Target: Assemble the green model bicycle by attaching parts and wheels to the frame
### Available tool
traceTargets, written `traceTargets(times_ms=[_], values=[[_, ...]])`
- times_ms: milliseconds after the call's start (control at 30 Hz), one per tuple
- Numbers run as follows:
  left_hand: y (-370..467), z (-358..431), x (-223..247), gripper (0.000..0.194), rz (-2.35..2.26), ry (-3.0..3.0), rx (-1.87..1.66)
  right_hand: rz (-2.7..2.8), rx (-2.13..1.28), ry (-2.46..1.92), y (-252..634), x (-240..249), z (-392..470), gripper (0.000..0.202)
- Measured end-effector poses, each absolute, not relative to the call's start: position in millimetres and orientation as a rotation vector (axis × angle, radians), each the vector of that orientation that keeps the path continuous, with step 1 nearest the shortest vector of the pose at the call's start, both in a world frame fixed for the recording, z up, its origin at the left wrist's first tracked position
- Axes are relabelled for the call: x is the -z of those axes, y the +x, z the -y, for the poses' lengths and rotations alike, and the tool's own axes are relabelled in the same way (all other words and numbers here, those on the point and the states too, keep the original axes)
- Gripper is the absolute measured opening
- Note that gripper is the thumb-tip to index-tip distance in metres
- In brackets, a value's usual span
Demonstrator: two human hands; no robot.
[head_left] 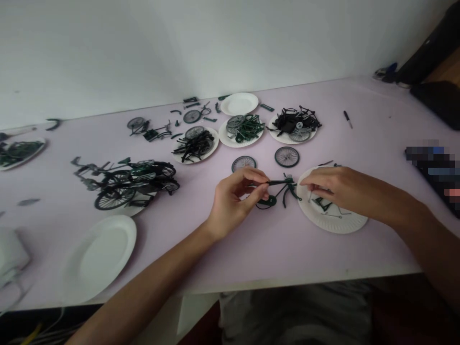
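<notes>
Both forearms enter from the bottom edge of the frame, the left from lower left, the right from the lower right, its upper part cut off by the border. Below the table edge a grey-clad lap shows dimly. At centre the left hand [235,197] pinches the dark green frame [276,190] of a small model bicycle between thumb and fingertips, holding it just above the pale lilac table [201,249]. Its rear end is hidden behind the fingers. Right of centre, the right hand [332,187] is curled, fingertips closed on the frame's front end; a thin pale pin seems to hang below the fingers, but it is too small to be sure. This hand covers the upper part of a paper plate [334,221] with a few tiny parts on it, hard to make out.

Just above the hands two loose spoked wheels [286,156] lie flat. Further up sit three plates heaped with parts [241,129], the pieces a tangle. At centre left, finished bicycles [132,182] lie piled, overlapping. An empty plate [102,256] lies at lower left. At the left edge another plate is cut off. A small screwdriver [347,119] lies at upper right. At the right edge a pixelated patch hides something.
</notes>
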State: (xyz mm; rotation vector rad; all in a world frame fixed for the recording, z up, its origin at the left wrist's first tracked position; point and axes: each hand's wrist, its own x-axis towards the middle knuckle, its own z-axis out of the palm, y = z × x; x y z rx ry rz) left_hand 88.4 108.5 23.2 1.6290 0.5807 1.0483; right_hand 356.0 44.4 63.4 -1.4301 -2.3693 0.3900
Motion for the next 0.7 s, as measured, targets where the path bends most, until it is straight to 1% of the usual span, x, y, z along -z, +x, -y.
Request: traceTargets(times_ms=[133, 333, 500, 700], values=[[88.7, -106.6, -26.4, 0.016, -0.675, 1.564, -0.994, 2.505, -0.306, -1.479, 354.4, -59.8, -46.0, 0.036], [89.5, -107.2, -25.1, 0.017, -0.67, 1.556, -0.958, 2.569, -0.225, -1.456, 352.6, -58.2, -47.5, 0.025], [89.3, -106.9, -26.6, 0.019, -0.655, 1.591, -0.946, 2.492, -0.329, -1.466, 355.7, -65.1, -47.0, 0.026], [89.1, -107.0, -28.4, 0.018, -0.661, 1.571, -0.957, 2.389, -0.409, -1.507, 363.3, -69.8, -46.5, 0.016]])
